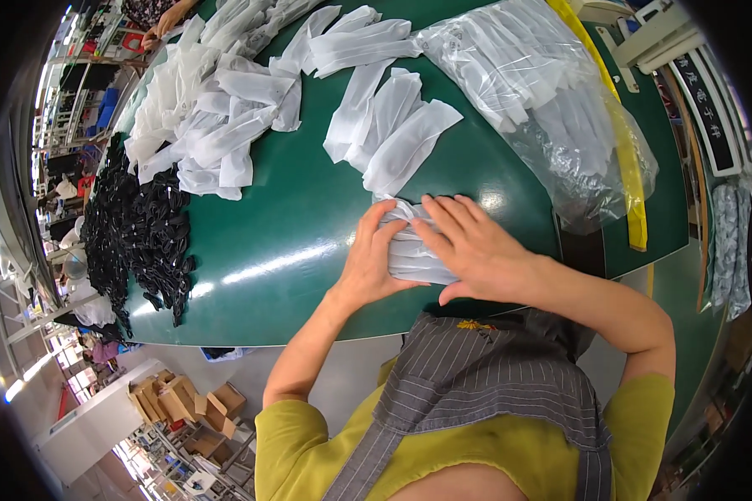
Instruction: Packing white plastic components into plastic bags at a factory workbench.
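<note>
Close in front of me, near the table's front edge, a stack of frosted white plastic packets [416, 265] lies crosswise between my hands. My left hand [365, 260] is curled around the stack's left side, its fingers at the far end and its thumb by the near end. Over the right part lies my right hand [483, 257], with fingers reaching to the far side and the thumb at the near edge. My palm hides some of the stack there. Just beyond my fingertips, a few loose frosted packets [409, 149] overlap on the green table [267, 234].
A pile of frosted packets [217, 108] spreads at the far left, beside a heap of black cord-like pieces [138, 230]. At the far right lies a large clear bag [526, 75] full of packets, along a yellow strip [635, 213]. Another person's hand [171, 17] shows at the top left.
</note>
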Demonstrator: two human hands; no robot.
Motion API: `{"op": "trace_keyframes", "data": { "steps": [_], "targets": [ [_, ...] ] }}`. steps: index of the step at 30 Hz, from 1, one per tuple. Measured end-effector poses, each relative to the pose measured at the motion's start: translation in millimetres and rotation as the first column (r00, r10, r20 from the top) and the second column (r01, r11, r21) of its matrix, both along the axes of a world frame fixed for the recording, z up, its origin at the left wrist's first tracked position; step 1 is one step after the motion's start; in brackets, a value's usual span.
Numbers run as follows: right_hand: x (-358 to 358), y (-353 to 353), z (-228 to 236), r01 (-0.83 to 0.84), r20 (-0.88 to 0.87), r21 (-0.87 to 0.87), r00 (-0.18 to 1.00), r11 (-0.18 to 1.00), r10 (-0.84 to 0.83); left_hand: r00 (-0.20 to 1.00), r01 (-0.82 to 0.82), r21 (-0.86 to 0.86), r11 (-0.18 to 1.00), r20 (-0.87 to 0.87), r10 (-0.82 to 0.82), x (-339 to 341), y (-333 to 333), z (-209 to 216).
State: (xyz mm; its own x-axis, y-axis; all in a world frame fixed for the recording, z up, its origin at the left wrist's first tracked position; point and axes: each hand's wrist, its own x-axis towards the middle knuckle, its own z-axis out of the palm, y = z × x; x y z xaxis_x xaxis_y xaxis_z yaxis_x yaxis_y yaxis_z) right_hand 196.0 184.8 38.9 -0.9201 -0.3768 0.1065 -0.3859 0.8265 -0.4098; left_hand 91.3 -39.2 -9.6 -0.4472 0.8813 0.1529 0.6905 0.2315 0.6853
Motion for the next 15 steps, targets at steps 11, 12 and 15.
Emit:
{"op": "trace_keyframes", "data": {
  "steps": [11,12,15],
  "targets": [
    [66,11,23,0.272,0.319,-0.290,0.931,0.918,-0.175,0.998,0.024,0.118,0.993,0.051,-0.031,16,84,73],
    [86,26,44,0.322,0.412,-0.290,0.892,0.901,-0.186,0.997,0.004,0.212,0.977,0.080,-0.022,22,103,86],
    [151,77,95,0.543,0.472,-0.118,0.767,0.831,-0.434,0.996,0.057,0.350,0.935,-0.083,-0.030,58,168,86]
  ]
}}
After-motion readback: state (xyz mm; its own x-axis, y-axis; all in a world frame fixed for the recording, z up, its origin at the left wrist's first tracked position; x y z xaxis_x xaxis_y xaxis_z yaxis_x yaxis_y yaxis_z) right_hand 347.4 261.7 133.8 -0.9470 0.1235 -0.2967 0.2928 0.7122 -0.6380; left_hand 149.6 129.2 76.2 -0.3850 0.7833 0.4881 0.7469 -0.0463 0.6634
